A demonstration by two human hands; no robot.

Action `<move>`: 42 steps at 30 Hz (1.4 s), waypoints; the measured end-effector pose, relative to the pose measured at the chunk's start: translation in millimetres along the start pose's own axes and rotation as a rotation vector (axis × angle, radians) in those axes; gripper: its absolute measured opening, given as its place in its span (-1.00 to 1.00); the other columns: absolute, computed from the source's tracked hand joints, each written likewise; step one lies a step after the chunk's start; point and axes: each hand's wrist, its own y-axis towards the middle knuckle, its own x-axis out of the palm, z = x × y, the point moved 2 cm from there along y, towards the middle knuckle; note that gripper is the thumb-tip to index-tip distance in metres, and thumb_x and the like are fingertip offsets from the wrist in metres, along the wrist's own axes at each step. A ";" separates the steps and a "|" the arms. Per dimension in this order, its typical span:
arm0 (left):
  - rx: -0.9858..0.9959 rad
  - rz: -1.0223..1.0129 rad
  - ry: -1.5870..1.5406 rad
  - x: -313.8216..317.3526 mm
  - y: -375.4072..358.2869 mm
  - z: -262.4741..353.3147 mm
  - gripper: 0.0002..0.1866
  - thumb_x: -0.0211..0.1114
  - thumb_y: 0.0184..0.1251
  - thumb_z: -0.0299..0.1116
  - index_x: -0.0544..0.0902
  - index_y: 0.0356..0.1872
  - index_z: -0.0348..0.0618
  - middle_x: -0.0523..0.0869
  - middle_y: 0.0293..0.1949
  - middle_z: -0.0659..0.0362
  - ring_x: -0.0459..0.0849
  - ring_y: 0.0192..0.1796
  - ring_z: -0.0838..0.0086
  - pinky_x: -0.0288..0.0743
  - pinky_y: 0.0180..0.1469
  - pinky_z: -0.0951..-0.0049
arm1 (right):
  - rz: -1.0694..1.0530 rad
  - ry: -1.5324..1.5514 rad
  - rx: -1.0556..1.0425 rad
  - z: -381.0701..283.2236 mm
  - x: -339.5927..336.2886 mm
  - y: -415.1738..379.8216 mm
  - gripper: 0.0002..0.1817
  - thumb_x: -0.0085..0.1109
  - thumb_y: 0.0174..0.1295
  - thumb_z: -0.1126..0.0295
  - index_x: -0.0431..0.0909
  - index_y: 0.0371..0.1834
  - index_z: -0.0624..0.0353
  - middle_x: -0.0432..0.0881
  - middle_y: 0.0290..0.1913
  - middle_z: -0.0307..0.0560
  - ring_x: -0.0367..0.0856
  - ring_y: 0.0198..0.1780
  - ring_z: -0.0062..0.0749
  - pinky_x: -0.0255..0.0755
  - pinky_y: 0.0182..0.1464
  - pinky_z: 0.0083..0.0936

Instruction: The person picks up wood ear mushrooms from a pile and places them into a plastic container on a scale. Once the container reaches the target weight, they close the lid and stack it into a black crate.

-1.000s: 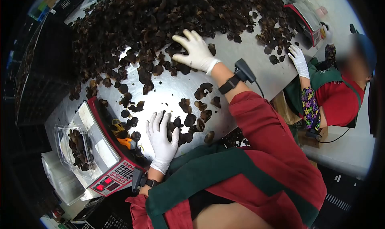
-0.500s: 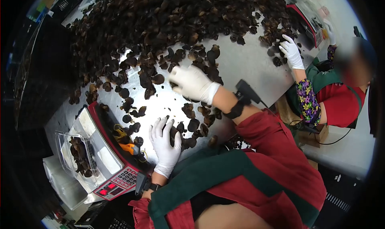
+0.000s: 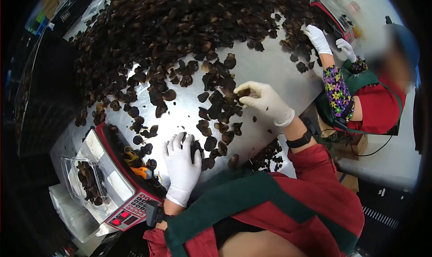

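Observation:
My left hand (image 3: 182, 169), in a white glove, rests low over the metal table in front of me. Its fingers curl around a dark wood ear mushroom (image 3: 195, 150) that shows between thumb and forefinger. Further right, my right hand (image 3: 266, 102) is raised at the edge of some loose mushrooms (image 3: 216, 104), thumb and forefinger pinched on a small brown wood ear piece (image 3: 243, 93). A big heap of wood ear mushrooms (image 3: 180, 27) covers the far part of the table.
At left a red-rimmed scale (image 3: 130, 207) carries an open clear plastic box (image 3: 67, 169) with mushrooms inside. Orange-handled scissors (image 3: 142, 172) lie beside it. Stacked clear boxes (image 3: 72, 212) stand near. A co-worker (image 3: 378, 106) reaches in from the right, beside another scale (image 3: 330, 18).
My right hand has moved right and toward me, away from the middle of the loose mushrooms. My left hand has barely shifted. The co-worker's hands have moved.

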 end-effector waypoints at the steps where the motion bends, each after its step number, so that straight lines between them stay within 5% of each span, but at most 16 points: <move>1: 0.008 -0.003 0.004 -4.0 4.8 3.9 -0.50 0.38 0.20 -0.35 0.56 0.20 -0.12 0.51 0.24 0.01 0.40 0.37 0.07 0.08 0.51 -0.07 | -0.015 0.067 -0.018 8.3 6.7 0.7 -0.69 0.23 0.38 0.50 0.58 0.16 0.29 0.69 -0.04 -0.13 0.66 -0.13 -0.54 0.57 -0.02 -0.58; 5: 0.089 0.047 0.066 -16.5 32.5 8.7 -0.49 0.37 0.23 -0.35 0.54 0.23 -0.15 0.56 0.20 0.01 0.47 0.33 0.09 0.14 0.48 -0.06 | 0.094 -0.200 -0.077 -2.2 15.7 -15.6 -0.79 0.27 0.36 0.42 0.66 0.02 0.16 0.69 -0.32 -0.27 0.61 -0.30 -0.70 0.51 -0.22 -0.60; 7: 0.127 0.086 0.079 -26.8 56.4 14.3 -0.53 0.36 0.24 -0.36 0.56 0.20 -0.14 0.59 0.15 0.03 0.51 0.28 0.09 0.21 0.44 -0.06 | 0.331 -0.545 -0.372 -4.8 -0.1 -27.7 -0.84 0.26 0.34 0.40 0.68 -0.10 0.20 0.68 -0.36 -0.17 0.61 -0.35 -0.54 0.50 -0.24 -0.53; 8: 0.158 0.151 0.031 -27.0 70.6 15.6 -0.58 0.35 0.26 -0.36 0.58 0.15 -0.13 0.62 0.10 0.03 0.55 0.23 0.09 0.25 0.41 -0.03 | 0.317 -0.533 -0.337 -6.4 -10.0 -36.1 -0.85 0.23 0.33 0.38 0.69 -0.19 0.22 0.71 -0.32 -0.07 0.65 -0.36 -0.28 0.52 -0.22 -0.46; 9: 0.214 0.201 0.030 -28.6 87.2 19.3 -0.63 0.33 0.27 -0.40 0.60 0.11 -0.10 0.64 0.09 0.05 0.59 0.18 0.11 0.31 0.36 0.04 | 0.323 -0.533 -0.339 -12.1 -19.4 -48.3 -0.85 0.23 0.33 0.38 0.69 -0.19 0.22 0.71 -0.32 -0.07 0.65 -0.36 -0.28 0.52 -0.22 -0.46; 11: 0.253 0.207 -0.012 -17.1 127.5 18.4 -0.66 0.30 0.29 -0.44 0.62 0.10 -0.09 0.67 0.08 0.08 0.61 0.14 0.13 0.40 0.28 0.12 | 0.188 -0.421 0.038 -14.9 -38.3 -73.5 -0.84 0.24 0.26 0.40 0.70 -0.18 0.21 0.73 -0.27 -0.02 0.67 -0.27 -0.11 0.55 -0.14 -0.36; 14: 0.378 0.319 -0.082 17.8 193.7 10.3 -0.69 0.26 0.25 -0.51 0.63 0.02 -0.09 0.70 -0.01 0.13 0.63 0.10 0.21 0.45 0.17 0.17 | -0.041 -0.783 -0.101 -10.0 -67.6 -108.7 -0.79 0.27 0.17 0.42 0.72 -0.13 0.19 0.74 -0.17 -0.02 0.68 -0.11 -0.11 0.55 -0.01 -0.30; 17: 0.456 0.291 -0.057 34.1 229.1 10.6 -0.67 0.27 0.20 -0.51 0.66 0.01 -0.03 0.70 -0.06 0.17 0.63 0.06 0.23 0.45 0.07 0.20 | 0.042 -0.889 -0.086 -6.5 -74.9 -132.0 -0.71 0.29 0.11 0.43 0.73 -0.07 0.17 0.72 -0.08 0.00 0.64 0.04 -0.07 0.50 0.12 -0.24; 21: 0.477 0.227 0.155 38.3 236.6 8.5 -0.78 0.35 0.16 -0.42 0.70 -0.15 0.02 0.66 -0.19 0.20 0.63 -0.04 0.25 0.42 0.00 0.23 | 0.167 -0.728 0.042 -5.0 -67.1 -124.4 -0.71 0.29 0.22 0.37 0.69 0.01 0.15 0.70 -0.03 0.02 0.62 0.09 -0.01 0.48 0.16 -0.23; 24: 0.446 0.346 0.211 19.6 227.1 6.7 -0.84 0.21 0.20 -0.45 0.67 -0.22 0.00 0.68 -0.30 0.18 0.66 -0.14 0.23 0.42 -0.07 0.18 | 0.162 -0.650 -0.082 -0.8 -59.3 -94.0 -0.73 0.27 0.27 0.34 0.68 0.01 0.15 0.70 -0.05 0.04 0.64 0.04 -0.03 0.50 0.14 -0.24; 32: 0.342 0.307 0.210 25.9 210.4 0.5 -0.91 0.23 0.13 -0.49 0.67 -0.39 -0.04 0.66 -0.35 0.17 0.64 -0.17 0.21 0.39 -0.08 0.19 | 0.128 -0.506 -0.346 -15.3 -7.8 17.0 -0.65 0.27 0.28 0.33 0.63 0.11 0.14 0.68 -0.02 0.04 0.69 -0.05 -0.17 0.56 0.04 -0.33; 35: 0.361 0.394 -0.217 2.1 191.0 38.5 -0.79 0.29 0.14 -0.57 0.72 -0.21 -0.06 0.68 -0.34 0.16 0.67 -0.30 0.25 0.50 -0.18 0.28 | 0.247 -0.368 -0.448 -31.3 11.3 29.6 -0.64 0.20 0.39 0.31 0.58 0.22 0.13 0.67 0.05 -0.05 0.68 -0.08 -0.34 0.57 -0.04 -0.44; 37: 0.430 0.220 -0.504 -10.1 178.2 65.5 -0.68 0.32 0.22 -0.58 0.71 0.01 -0.09 0.71 -0.31 0.16 0.66 -0.35 0.38 0.55 -0.23 0.40 | 0.093 0.184 -0.183 -20.7 12.9 38.2 -0.64 0.06 0.52 0.24 0.54 0.28 0.12 0.64 0.08 -0.20 0.63 -0.10 -0.52 0.56 -0.13 -0.58; 39: 0.241 -0.202 -0.676 -25.4 171.4 82.0 -0.62 0.27 0.33 -0.45 0.63 0.18 -0.08 0.74 -0.28 0.13 0.69 -0.29 0.32 0.57 -0.20 0.40 | 0.049 0.343 -0.091 -15.5 1.9 29.9 -0.62 -0.09 0.60 0.17 0.60 0.20 0.15 0.65 -0.10 -0.28 0.53 -0.22 -0.66 0.46 -0.25 -0.69; 42: 0.152 -0.034 -0.811 -18.1 196.5 56.6 -0.68 0.27 0.37 -0.46 0.67 0.12 -0.10 0.73 -0.28 0.15 0.69 -0.28 0.48 0.57 -0.18 0.49 | -0.018 0.182 -0.054 13.1 -40.7 2.4 -0.65 -0.01 0.56 0.21 0.72 -0.03 0.20 0.66 -0.25 -0.29 0.53 -0.31 -0.66 0.45 -0.26 -0.66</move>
